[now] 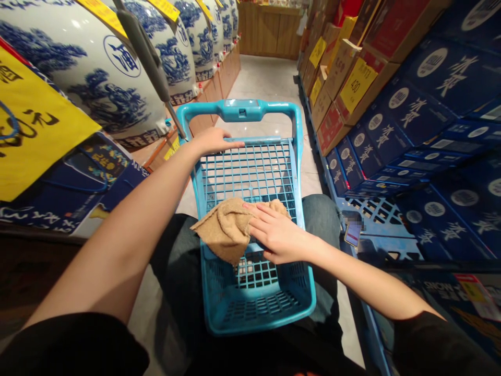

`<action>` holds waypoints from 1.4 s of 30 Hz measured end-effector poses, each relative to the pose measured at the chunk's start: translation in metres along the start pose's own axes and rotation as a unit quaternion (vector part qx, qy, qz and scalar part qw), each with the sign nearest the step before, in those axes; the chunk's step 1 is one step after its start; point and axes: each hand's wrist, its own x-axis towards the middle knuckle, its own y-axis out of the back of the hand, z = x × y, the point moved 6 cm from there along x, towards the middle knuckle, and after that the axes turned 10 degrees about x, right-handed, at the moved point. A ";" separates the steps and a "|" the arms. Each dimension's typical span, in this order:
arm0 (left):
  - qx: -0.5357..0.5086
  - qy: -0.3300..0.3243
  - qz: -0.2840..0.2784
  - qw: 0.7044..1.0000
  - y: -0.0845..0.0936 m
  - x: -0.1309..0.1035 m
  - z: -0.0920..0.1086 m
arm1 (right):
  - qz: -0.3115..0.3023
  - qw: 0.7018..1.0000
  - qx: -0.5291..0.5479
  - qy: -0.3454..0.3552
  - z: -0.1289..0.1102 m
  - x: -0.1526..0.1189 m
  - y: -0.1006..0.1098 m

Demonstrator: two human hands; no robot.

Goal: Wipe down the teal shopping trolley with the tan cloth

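Note:
A blue plastic shopping cart point(308, 292) with a mesh grid and a handle frame stands between my knees. On its grid lies a crumpled tan cloth point(225, 227). My right hand point(274, 232) presses on the cloth's right part, palm down, with the fingers stretched over it. At the upper left of the grid, my left hand point(219, 142) rests on the top bar, thumb and fingers apart, with nothing held. A grey pole rises from the cart's upper left corner.
Large blue-and-white jars point(113, 73) line the left side, with yellow signs in front. Stacked blue boxes point(391, 115) and brown cartons point(340, 68) rise at the right beside a blue pallet point(376, 245). A phone point(353, 233) is at the right. A wooden counter point(270, 31) stands beyond.

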 end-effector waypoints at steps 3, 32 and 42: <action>0.038 -0.004 0.070 0.997 0.000 -0.008 0.001 | 0.008 1.000 0.003 -0.001 0.001 -0.001 -0.001; 0.056 -0.089 0.080 0.991 -0.091 -0.230 0.077 | 0.138 0.985 -0.020 -0.102 0.024 -0.033 0.000; 0.082 -0.210 0.006 0.974 -0.093 -0.223 0.145 | 0.155 0.981 -0.009 -0.116 0.022 -0.035 0.004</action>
